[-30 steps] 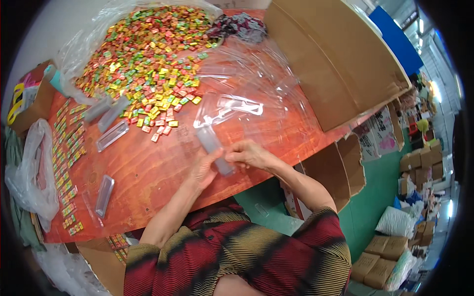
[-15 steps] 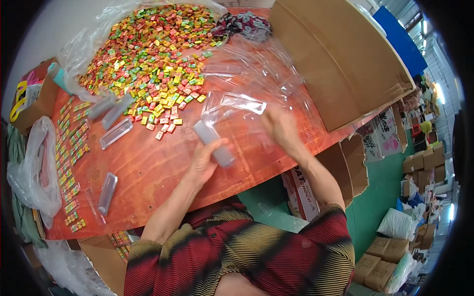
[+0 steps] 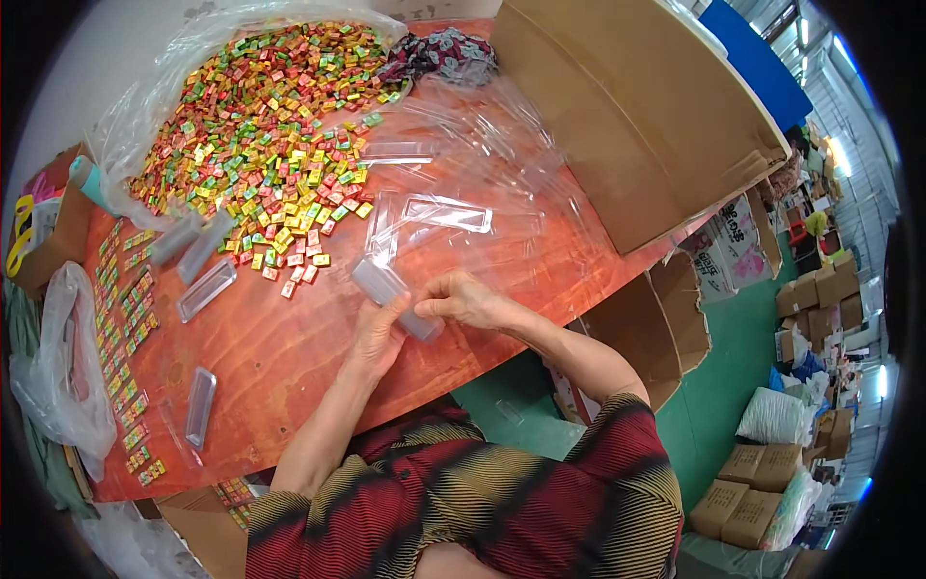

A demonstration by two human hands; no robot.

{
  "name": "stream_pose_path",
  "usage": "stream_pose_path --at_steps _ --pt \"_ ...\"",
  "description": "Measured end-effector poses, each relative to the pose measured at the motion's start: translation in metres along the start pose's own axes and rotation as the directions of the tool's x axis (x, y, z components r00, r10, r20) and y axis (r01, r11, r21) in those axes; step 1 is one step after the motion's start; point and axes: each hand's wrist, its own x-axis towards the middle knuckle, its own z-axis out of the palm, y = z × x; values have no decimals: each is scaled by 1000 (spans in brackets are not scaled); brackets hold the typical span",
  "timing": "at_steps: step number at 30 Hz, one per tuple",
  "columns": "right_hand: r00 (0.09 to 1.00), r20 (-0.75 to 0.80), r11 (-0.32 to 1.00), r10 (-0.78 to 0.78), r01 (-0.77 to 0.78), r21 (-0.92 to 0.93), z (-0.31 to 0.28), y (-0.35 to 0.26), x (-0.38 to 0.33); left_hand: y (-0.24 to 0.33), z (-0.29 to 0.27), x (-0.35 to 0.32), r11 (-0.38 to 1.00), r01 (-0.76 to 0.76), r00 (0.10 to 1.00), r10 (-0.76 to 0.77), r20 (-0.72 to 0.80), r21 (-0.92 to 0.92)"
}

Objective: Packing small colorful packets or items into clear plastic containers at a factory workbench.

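- Clear plastic tray (image 3: pixel 394 297): a long, narrow, see-through piece lying slantwise on the red-brown table (image 3: pixel 289 376), just below the middle of the picture, held between both hands.
- Left hand (image 3: pixel 378 335): at 7 o'clock of the tray, fingers curled up round its near edge, closed on it.
- Right hand (image 3: pixel 465 301): at 4 o'clock of the tray, fingers bent and pinching its lower end.
- Single clear trays (image 3: pixel 201 405): one lies at 8 o'clock, near the table's edge; more lie at 10 o'clock.
- Rows of small wrapped sweets (image 3: pixel 123 338): lined up along the table's left side, at 9 o'clock.
- Loose clear lids (image 3: pixel 446 214): at 1 o'clock, just beyond the hands.
- Heap of coloured sweets (image 3: pixel 275 125): red, yellow and green, spread on a plastic sheet at 11 o'clock, farther off.
- Large cardboard box (image 3: pixel 637 106): open, at 2 o'clock, at the table's far right.
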Motion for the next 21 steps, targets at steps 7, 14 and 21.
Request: stream_pose_path --at_steps 7,14,21 --pt "983 104 977 149 -162 136 -17 -11 5 4 -3 11 1000 0 997 1 72 -10" --pt "716 -173 320 -676 74 -944 -41 -32 22 14 -12 15 1000 16 999 -16 -32 -7" --pt "565 -363 354 -741 -132 -926 -66 -46 52 11 -18 13 994 44 998 -47 -32 -96"
